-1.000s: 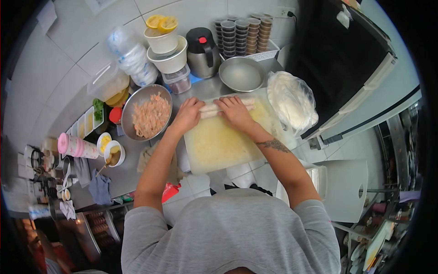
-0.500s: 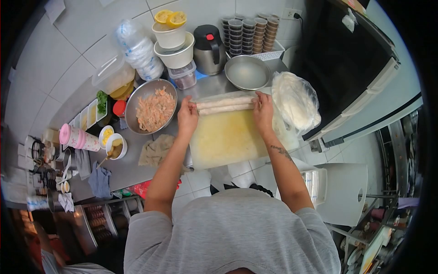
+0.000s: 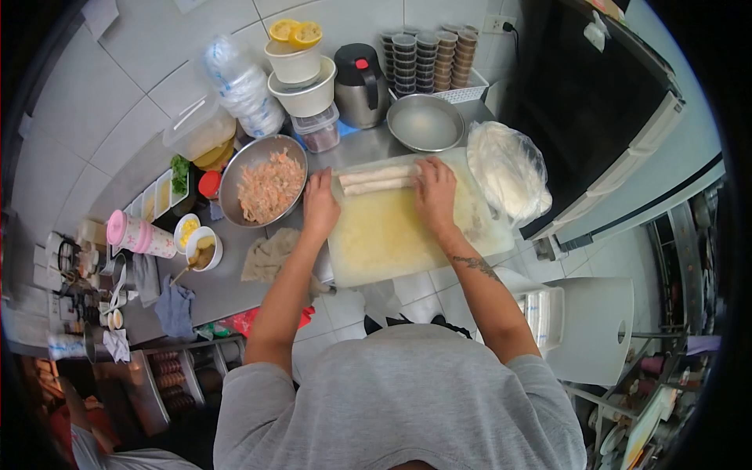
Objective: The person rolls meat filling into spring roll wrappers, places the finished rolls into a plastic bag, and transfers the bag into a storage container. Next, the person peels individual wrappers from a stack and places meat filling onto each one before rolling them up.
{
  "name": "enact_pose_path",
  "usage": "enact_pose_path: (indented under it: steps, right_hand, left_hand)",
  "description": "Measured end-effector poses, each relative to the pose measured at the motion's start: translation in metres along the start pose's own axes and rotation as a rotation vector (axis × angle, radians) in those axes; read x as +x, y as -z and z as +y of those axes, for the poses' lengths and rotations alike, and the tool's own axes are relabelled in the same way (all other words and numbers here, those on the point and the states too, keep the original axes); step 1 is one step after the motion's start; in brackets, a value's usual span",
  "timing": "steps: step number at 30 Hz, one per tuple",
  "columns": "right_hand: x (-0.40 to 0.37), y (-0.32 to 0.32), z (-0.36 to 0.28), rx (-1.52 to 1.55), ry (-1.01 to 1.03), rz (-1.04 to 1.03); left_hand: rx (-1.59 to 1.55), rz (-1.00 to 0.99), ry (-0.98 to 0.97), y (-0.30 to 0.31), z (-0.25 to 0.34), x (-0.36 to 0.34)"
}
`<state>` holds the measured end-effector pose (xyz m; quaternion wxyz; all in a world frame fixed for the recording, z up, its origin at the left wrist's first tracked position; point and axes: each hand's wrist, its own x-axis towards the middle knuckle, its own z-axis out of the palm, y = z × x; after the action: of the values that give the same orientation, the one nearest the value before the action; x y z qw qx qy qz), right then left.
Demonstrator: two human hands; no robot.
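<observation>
Two long pale rolls point(image 3: 376, 180) lie side by side along the back of a yellowish cutting board point(image 3: 384, 235). At their left end is my left hand point(image 3: 321, 205), its fingers bent at the board's left edge; what they hold, if anything, is hidden. My right hand point(image 3: 435, 190) lies over the right end of the rolls, fingers together and curled down on them. A plastic bag of pale dough sheets point(image 3: 509, 174) rests at the board's right corner. Left of my left hand stands a metal bowl of shredded orange and white filling point(image 3: 270, 184).
Behind the board are an empty metal bowl point(image 3: 425, 125), a steel jug point(image 3: 360, 86), stacked white tubs point(image 3: 301, 90) and stacked sauce cups point(image 3: 427, 59). A crumpled cloth point(image 3: 268, 254) and small bowls point(image 3: 204, 249) lie left. Another person's arm point(image 3: 78, 407) shows at lower left.
My right hand has moved left and its fingers now cover the rolls' right end. My left hand has shifted slightly left, away from the rolls' left end.
</observation>
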<state>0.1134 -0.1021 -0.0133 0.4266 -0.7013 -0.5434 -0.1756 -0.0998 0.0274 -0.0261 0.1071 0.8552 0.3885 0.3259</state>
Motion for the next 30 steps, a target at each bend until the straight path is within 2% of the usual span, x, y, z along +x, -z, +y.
enact_pose_path:
  steps: [3,6,9,12,15,17,19,20,21,23,24,25,27,29,30]
  right_hand:
    - [-0.008,-0.004,-0.016,0.058,0.047,-0.069]
    - [-0.015,-0.006,-0.021,0.091,0.065,-0.109]
    - [-0.025,-0.002,-0.023,0.105,0.076,-0.158]
    - [-0.032,0.005,-0.025,0.118,0.058,-0.170]
    - [-0.040,0.026,-0.016,0.118,0.014,-0.160]
    - [-0.045,0.042,-0.003,0.095,-0.022,-0.130]
    - [-0.047,0.057,0.002,0.160,-0.116,-0.118]
    - [-0.048,0.064,0.002,0.193,-0.163,-0.114]
    - [-0.051,0.066,-0.002,0.339,-0.310,-0.214]
    - [-0.055,0.062,-0.022,0.635,-0.600,-0.418]
    - [-0.060,0.056,-0.033,0.854,-0.674,-0.575]
    - [-0.061,0.051,-0.049,1.071,-0.742,-0.733]
    - [-0.056,0.047,-0.090,1.334,-1.032,-1.013]
    - [-0.050,0.034,-0.129,1.589,-1.289,-1.048]
    - [-0.050,0.020,-0.149,1.729,-1.275,-0.919]
  left_hand:
    - [0.107,0.034,-0.041,-0.014,-0.009,0.007]
    - [0.175,-0.135,-0.103,-0.010,-0.007,0.015]
    - [0.207,-0.193,-0.021,-0.014,-0.009,0.026]
    - [0.161,-0.101,-0.076,-0.019,-0.018,0.015]
    - [0.087,-0.153,-0.090,0.014,-0.006,-0.012]
    - [0.034,-0.239,0.002,0.053,0.003,-0.038]
    - [0.263,-0.310,0.121,0.104,0.014,-0.071]
    - [0.402,-0.243,0.164,0.110,0.005,-0.097]
    - [0.540,-0.174,0.209,0.112,-0.008,-0.117]
    - [0.265,-0.164,0.213,0.112,-0.041,-0.133]
    - [0.130,-0.156,0.210,0.113,-0.050,-0.136]
    - [-0.010,-0.127,0.253,0.123,-0.034,-0.127]
    - [-0.295,-0.069,0.338,0.148,0.006,-0.108]
    - [-0.600,-0.109,0.429,0.160,0.055,-0.095]
    - [-0.749,-0.126,0.469,0.157,0.074,-0.094]
